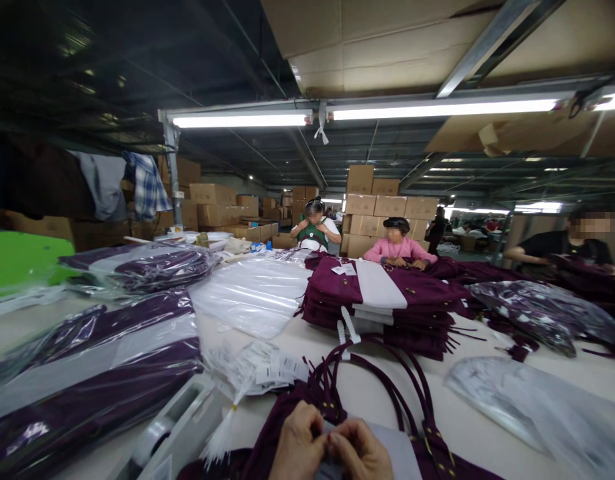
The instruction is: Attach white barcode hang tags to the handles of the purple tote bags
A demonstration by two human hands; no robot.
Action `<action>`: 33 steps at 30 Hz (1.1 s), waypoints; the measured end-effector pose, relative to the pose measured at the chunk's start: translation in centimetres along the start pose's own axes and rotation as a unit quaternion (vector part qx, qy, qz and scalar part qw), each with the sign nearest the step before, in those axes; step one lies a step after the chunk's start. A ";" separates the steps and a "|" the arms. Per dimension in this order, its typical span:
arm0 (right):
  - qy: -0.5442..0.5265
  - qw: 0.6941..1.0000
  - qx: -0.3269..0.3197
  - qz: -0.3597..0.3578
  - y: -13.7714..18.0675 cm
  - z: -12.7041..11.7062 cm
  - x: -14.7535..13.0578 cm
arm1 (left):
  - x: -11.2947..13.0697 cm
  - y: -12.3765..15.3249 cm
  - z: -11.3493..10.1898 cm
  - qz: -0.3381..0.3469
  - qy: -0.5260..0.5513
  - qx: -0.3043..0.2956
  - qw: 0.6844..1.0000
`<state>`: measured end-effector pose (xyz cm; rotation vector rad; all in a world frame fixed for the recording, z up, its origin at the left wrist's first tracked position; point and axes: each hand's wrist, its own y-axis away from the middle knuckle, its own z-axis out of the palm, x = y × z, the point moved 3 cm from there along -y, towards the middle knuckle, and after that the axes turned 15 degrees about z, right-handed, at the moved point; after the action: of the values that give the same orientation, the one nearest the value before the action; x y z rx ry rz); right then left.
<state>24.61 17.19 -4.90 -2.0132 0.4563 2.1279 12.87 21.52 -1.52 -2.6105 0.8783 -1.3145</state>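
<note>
At the bottom centre, my left hand [298, 441] and my right hand [361, 452] meet with fingertips pinched together. What sits between the fingertips is too small and hidden to make out. Both rest over a pale grey band [395, 448] lying across a dark purple bag [267, 437]. The bag's long looped handles [382, 363] arch up behind my hands, with a white wrap [351, 333] on them. Left of my hands lies a heap of white tags [275, 367], and near it a bundle of white plastic tag strings [226, 433].
A tape dispenser [162, 430] and plastic-wrapped purple bags [102, 360] are on the left. Clear plastic sleeves [257, 290] lie beyond the tags. A stack of purple bags [382, 293] stands ahead; more plastic [532, 393] lies right. Several people work across the table.
</note>
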 end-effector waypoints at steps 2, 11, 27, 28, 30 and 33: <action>-0.008 1.000 -0.026 0.002 0.3 -0.2 -0.7 | 0.6 0.1 -0.5 -0.007 0.002 0.011 1.000; -0.067 0.994 -0.067 0.052 0.6 -0.4 -2.0 | 0.7 0.3 -0.8 0.016 -0.026 0.052 0.998; -0.076 0.991 -0.047 0.096 -0.9 -0.4 -0.2 | -0.1 0.2 -0.1 0.071 0.049 0.057 0.995; -0.070 0.992 -0.053 0.095 -1.0 -0.4 -0.1 | -0.1 0.2 0.0 0.082 0.040 0.055 0.994; -0.053 0.992 -0.064 0.094 -1.1 -0.4 -0.1 | -0.1 0.2 0.2 0.095 0.038 0.054 0.993; -0.028 0.993 -0.085 0.079 -1.1 -0.4 -0.4 | 0.0 0.2 0.5 0.108 0.052 0.050 0.992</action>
<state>25.33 18.09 -4.65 -2.0605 0.4538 2.3857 13.15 21.30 -1.92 -2.3155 1.0468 -1.4055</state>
